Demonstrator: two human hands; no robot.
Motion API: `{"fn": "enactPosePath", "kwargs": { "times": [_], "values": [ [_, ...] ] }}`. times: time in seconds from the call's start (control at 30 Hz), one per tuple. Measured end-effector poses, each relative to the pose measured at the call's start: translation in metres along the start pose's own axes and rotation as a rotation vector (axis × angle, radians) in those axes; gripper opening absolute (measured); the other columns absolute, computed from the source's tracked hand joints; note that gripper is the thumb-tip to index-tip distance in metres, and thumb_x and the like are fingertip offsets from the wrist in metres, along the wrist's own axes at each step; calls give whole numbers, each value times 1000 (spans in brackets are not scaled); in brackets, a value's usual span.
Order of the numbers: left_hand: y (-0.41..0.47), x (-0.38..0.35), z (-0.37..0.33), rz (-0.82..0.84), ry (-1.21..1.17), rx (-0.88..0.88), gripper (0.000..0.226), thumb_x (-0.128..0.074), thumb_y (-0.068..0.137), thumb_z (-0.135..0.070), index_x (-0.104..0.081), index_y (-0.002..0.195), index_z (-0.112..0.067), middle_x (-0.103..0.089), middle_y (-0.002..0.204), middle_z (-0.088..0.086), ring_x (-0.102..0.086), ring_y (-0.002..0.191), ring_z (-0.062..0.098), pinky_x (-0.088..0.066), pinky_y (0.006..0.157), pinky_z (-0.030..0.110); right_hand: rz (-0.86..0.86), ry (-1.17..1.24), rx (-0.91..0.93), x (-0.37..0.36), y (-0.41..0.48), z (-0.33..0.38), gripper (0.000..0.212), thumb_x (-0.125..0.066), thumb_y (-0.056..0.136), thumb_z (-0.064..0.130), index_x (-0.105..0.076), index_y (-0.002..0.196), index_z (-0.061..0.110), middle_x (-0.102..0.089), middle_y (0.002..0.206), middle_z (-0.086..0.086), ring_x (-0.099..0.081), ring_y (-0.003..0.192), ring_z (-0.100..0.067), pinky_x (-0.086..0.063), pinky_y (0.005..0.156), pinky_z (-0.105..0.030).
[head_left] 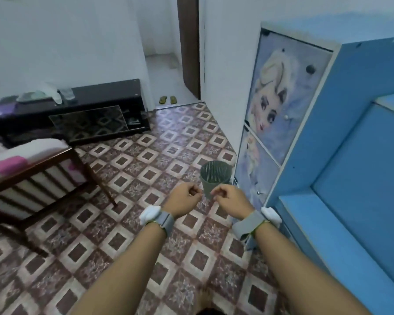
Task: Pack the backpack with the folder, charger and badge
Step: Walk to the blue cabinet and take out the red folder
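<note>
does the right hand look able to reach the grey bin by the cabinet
Probably yes, perhaps with a stoop: the right hand hovers in front of the grey bin with nothing between them, and the blue cabinet stands beside it, not across the way.

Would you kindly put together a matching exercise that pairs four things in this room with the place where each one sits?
Things:
1. wastebasket
2. pink case
3. sandals
4. low black cabinet

Places:
A. on the white bedding at the left
B. on the floor just inside the open doorway
C. on the tiled floor beside the blue cupboard
D. against the far wall

Pairs: 1-C, 2-A, 3-B, 4-D
</note>
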State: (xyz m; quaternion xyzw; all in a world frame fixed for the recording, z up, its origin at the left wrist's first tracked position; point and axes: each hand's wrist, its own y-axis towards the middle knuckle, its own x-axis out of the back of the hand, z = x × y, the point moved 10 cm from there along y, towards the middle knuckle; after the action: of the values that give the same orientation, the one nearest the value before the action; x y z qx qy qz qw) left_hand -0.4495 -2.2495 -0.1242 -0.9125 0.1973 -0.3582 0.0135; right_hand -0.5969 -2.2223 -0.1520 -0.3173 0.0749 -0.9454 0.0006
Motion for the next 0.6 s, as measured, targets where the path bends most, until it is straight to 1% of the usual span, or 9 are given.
{"fn": "enactPosePath", "kwargs": {
  "times": [0.03, 0.1, 0.2, 0.3, 0.33, 0.4, 0.47, 0.57, 0.6],
  "values": [
    [28, 5, -4, 10, -29, -12, 5, -62, 88, -17, -66, 87, -18, -69, 85, 1, -66, 83, 20, -51, 72, 28, -36, 29, -2, 11, 26, 3, 19, -55, 90, 16, -65, 92, 32, -71, 94, 6, -65, 91, -13, -51, 80, -28],
    [67, 13, -11, 2, -94, -16, 7, -62, 88, -17, -65, 84, -23, -68, 82, 0, -66, 80, 21, -53, 70, 34, -105, 70, -17, 31, 64, 7, 17, -56, 90, 17, -66, 94, 30, -71, 95, 5, -65, 92, -14, -51, 83, -29],
    [140, 17, -21, 53, -179, -26, 12, -62, 89, -12, -64, 82, -23, -65, 78, 1, -60, 71, 18, -49, 62, 29, -229, 155, -56, 63, 123, 7, 19, -57, 90, 12, -66, 91, 28, -70, 92, 4, -65, 92, -15, -52, 85, -31],
    [190, 15, -34, 109, -215, -68, 11, -61, 89, -10, -66, 85, -20, -63, 75, -1, -59, 70, 17, -48, 65, 29, -331, 185, -79, 90, 149, 9, 18, -55, 89, 6, -68, 97, 16, -68, 96, 3, -63, 94, -14, -49, 85, -27],
    [209, 18, -45, 128, -212, -106, 10, -61, 89, -10, -67, 87, -19, -63, 75, -2, -60, 71, 16, -48, 64, 25, -380, 188, -86, 103, 161, 9, 20, -55, 88, 4, -69, 99, 13, -69, 98, 1, -62, 93, -14, -48, 85, -26],
    [251, 15, -65, 187, -203, -180, 10, -61, 89, -10, -68, 90, -18, -64, 77, -4, -60, 72, 12, -44, 62, 19, -508, 228, -110, 129, 177, 8, 25, -53, 86, 0, -69, 99, 14, -69, 99, 1, -62, 91, -14, -47, 82, -25],
    [281, 11, -85, 242, -233, -241, 13, -61, 89, -7, -68, 90, -19, -68, 80, -3, -64, 75, 13, -47, 63, 18, -609, 258, -130, 148, 187, 4, 28, -53, 83, -3, -68, 96, 17, -69, 95, 3, -62, 88, -12, -47, 81, -23],
    [319, -16, -122, 448, -202, -365, 17, -59, 88, -5, -66, 92, -20, -71, 85, 1, -69, 81, 19, -55, 75, 31, -795, 305, -220, 170, 188, -7, 28, -54, 83, -2, -68, 95, 20, -68, 92, 5, -60, 82, -7, -49, 78, -23],
    [320, -19, -128, 468, -216, -379, 18, -58, 89, -4, -64, 92, -21, -71, 85, 1, -68, 81, 19, -55, 76, 34, -810, 307, -226, 173, 186, -9, 28, -56, 83, -1, -68, 93, 21, -69, 90, 7, -59, 80, -5, -50, 78, -23]
  ]
}}
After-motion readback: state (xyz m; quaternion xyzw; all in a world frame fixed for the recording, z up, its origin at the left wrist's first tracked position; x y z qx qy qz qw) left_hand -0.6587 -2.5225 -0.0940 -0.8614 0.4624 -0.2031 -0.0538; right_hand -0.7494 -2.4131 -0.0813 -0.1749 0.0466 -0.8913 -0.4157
